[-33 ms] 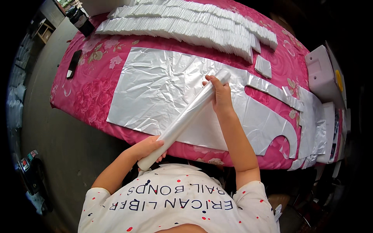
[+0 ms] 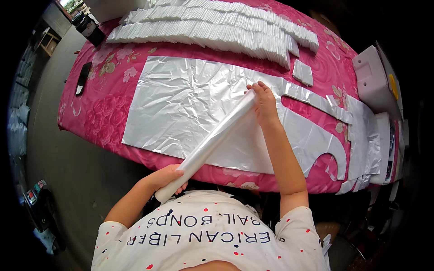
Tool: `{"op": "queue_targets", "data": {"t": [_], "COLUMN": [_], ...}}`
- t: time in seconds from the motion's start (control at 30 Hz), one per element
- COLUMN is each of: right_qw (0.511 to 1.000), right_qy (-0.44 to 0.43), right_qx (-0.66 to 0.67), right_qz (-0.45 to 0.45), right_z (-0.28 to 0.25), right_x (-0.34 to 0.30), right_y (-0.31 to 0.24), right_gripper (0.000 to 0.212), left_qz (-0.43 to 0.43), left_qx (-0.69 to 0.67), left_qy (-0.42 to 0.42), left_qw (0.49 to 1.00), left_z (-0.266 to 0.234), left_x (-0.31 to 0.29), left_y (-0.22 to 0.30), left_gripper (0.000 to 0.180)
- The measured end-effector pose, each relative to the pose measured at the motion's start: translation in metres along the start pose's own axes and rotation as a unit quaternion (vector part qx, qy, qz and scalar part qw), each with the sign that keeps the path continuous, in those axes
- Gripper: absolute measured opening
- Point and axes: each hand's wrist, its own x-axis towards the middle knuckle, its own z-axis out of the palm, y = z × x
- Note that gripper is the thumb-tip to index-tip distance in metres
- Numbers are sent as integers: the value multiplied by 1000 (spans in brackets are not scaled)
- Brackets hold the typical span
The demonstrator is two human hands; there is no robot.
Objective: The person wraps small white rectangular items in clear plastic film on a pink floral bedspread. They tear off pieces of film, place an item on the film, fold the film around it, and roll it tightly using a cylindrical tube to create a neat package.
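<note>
A long white strip of plastic film, folded or rolled into a narrow tube, slants from my body up over the table. Around its near end my left hand is closed, thumb on top. My right hand is at the far end, its fingers loosely curled against it; its palm side is partly hidden. Beneath lies a flat, creased plastic sheet with a long strap-like strip and curved cut-outs at its right end, shaped like an apron.
Long rows of folded white plastic packets line the table's far side, with one small packet apart. A black phone-like object and a dark bottle are at left. White boxes stand at right on the pink floral tablecloth.
My right hand has shifted slightly right; the film's far end, which stuck out beyond its grip, now ends at the fingers, which are looser. My left hand keeps its hold.
</note>
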Motion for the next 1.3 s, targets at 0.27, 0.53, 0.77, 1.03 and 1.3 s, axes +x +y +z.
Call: {"op": "queue_targets", "data": {"t": [0.27, 0.53, 0.77, 1.03, 1.3], "right_qw": [971, 921, 901, 920, 903], "right_qy": [-39, -198, -244, -62, 10], "right_qx": [-235, -325, -348, -385, -423], "right_qz": [13, 80, 86, -23, -74], "right_z": [-61, -38, -36, -100, -163], "right_x": [12, 6, 11, 52, 65], "right_y": [-22, -17, -19, -54, -77], "right_gripper": [30, 30, 18, 16, 16], "left_qz": [-52, -63, -66, -87, -131], "left_qx": [-231, -255, -244, -176, 87], "left_qy": [-87, -105, -134, -92, -98], "left_qw": [968, 959, 958, 976, 983], "left_z": [-1, 2, -4, -34, -89], "left_x": [-16, -17, -16, -56, -93], "left_y": [-36, -32, -36, -59, -57], "left_gripper": [78, 80, 81, 71, 55]}}
